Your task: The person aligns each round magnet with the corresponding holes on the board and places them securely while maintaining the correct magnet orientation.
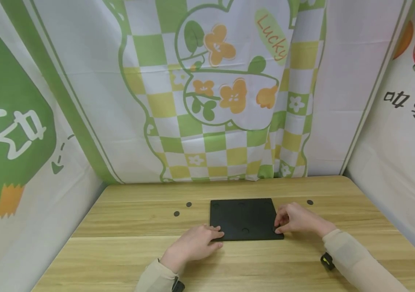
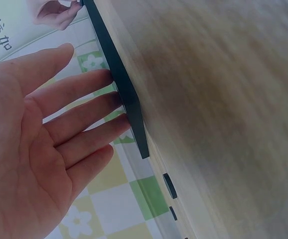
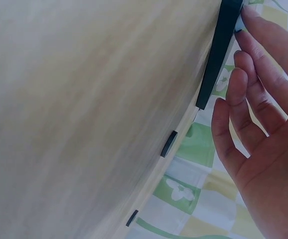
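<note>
Board (image 1: 245, 217) | flat on surface (image 1: 130, 227) | near-left corner: left hand (image 1: 197, 243), fingers straight, touching | near-right corner: right hand (image 1: 297, 219), pinching disc (image 1: 274, 229) | left: two discs (image 1: 189, 204)

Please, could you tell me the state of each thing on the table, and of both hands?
Black board: lying flat on the table.
Loose dark discs: lying flat beside the board.
Left hand: fingers extended, touching the board.
Right hand: fingers bent at the board's near right corner; whether anything is held, unclear.

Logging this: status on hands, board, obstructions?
Left hand rests on black board, near left corner. Right hand pinches small piece at near right corner. Board flat; loose discs off it; no blockage seen.
</note>
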The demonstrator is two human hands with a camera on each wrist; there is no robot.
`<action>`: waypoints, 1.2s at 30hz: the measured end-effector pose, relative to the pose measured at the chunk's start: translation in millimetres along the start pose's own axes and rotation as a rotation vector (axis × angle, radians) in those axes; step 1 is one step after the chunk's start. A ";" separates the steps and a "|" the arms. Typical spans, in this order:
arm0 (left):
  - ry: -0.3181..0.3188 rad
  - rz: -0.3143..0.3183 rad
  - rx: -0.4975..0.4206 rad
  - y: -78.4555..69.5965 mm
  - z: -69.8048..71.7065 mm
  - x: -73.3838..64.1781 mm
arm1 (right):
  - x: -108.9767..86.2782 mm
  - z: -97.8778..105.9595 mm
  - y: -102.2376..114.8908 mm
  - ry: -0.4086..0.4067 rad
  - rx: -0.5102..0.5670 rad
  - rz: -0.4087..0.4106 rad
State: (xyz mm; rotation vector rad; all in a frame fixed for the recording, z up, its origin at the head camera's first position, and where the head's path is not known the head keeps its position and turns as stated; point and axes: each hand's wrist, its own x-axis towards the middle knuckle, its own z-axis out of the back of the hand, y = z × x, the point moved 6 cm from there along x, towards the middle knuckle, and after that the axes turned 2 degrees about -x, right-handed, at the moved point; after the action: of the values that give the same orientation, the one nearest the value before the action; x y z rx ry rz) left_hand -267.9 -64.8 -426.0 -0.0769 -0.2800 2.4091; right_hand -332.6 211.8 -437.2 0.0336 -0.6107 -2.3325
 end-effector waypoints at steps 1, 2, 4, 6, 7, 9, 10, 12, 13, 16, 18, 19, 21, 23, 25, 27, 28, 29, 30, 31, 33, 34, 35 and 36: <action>0.001 0.001 -0.001 0.0 0.0 0.0 | 0.0 0.1 0.0 0.000 -0.002 -0.001; 0.002 0.003 -0.002 0.0 -0.1 0.0 | 0.0 0.1 0.0 0.000 -0.003 0.000; 0.002 0.006 -0.004 -0.1 -0.2 0.0 | 0.2 0.3 0.2 -0.001 -0.005 0.002; 0.002 0.007 -0.005 0.0 -0.4 0.0 | 0.2 0.5 0.3 -0.001 -0.004 0.003; 0.002 0.006 -0.006 0.1 -0.6 0.0 | 0.3 0.6 0.3 -0.002 -0.003 0.004; 0.000 0.005 -0.005 0.4 -0.8 0.2 | 0.3 0.5 0.1 -0.002 0.001 0.004; -0.002 0.004 -0.004 0.6 -1.0 0.3 | 0.3 0.4 -0.1 -0.002 0.003 0.003; -0.004 0.003 -0.002 0.8 -1.1 0.5 | 0.1 0.3 -0.6 -0.001 0.007 0.001; -0.004 0.003 0.000 0.9 -1.2 0.5 | -0.1 0.1 -0.8 0.000 0.009 -0.002; -0.005 0.002 0.005 0.9 -1.4 0.5 | -0.4 -0.4 -1.4 0.005 0.014 -0.008; -0.007 0.002 0.009 0.9 -1.6 0.5 | -0.4 -0.5 -1.5 0.007 0.014 -0.012; -0.008 0.002 0.011 0.9 -1.6 0.6 | -0.5 -0.4 -1.4 0.009 0.016 -0.013; -0.010 0.003 0.009 1.1 -1.6 0.7 | -0.4 -0.3 -1.2 0.010 0.019 -0.014; -0.012 0.002 0.007 1.1 -1.5 0.7 | -0.5 -0.2 -1.1 0.011 0.022 -0.015; -0.010 0.001 0.003 1.1 -1.4 0.5 | -0.6 -0.4 -1.3 0.010 0.028 -0.015; -0.009 0.000 0.000 0.9 -1.1 0.3 | -0.8 -0.6 -1.8 0.010 0.031 -0.015; -0.009 -0.001 -0.002 0.8 -0.9 0.2 | -0.8 -0.7 -2.1 0.010 0.033 -0.015; -0.008 -0.001 -0.004 0.7 -0.7 0.0 | -0.8 -0.8 -2.4 0.008 0.035 -0.014; -0.007 -0.001 -0.006 0.6 -0.6 0.0 | -0.9 -0.8 -2.6 0.007 0.038 -0.013; -0.008 -0.001 -0.006 0.6 -0.4 0.0 | -0.9 -0.7 -2.8 0.005 0.041 -0.011; -0.008 -0.002 -0.009 0.4 -0.2 -0.1 | -0.9 -0.4 -2.9 0.001 0.046 -0.004; -0.008 -0.003 -0.008 0.4 -0.3 -0.1 | -1.0 -0.2 -3.0 -0.001 0.048 0.000; -0.009 -0.004 -0.006 0.4 -0.3 -0.1 | -1.2 0.0 -3.0 -0.003 0.049 0.005; -0.009 -0.005 -0.006 0.5 -0.4 -0.1 | -1.4 0.1 -3.1 -0.003 0.049 0.009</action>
State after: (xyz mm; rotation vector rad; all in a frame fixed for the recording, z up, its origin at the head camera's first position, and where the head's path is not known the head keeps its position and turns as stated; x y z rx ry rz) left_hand -268.1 -65.2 -426.6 -0.0680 -0.2914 2.4040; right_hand -333.5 214.7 -438.6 0.0497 -0.6683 -2.3088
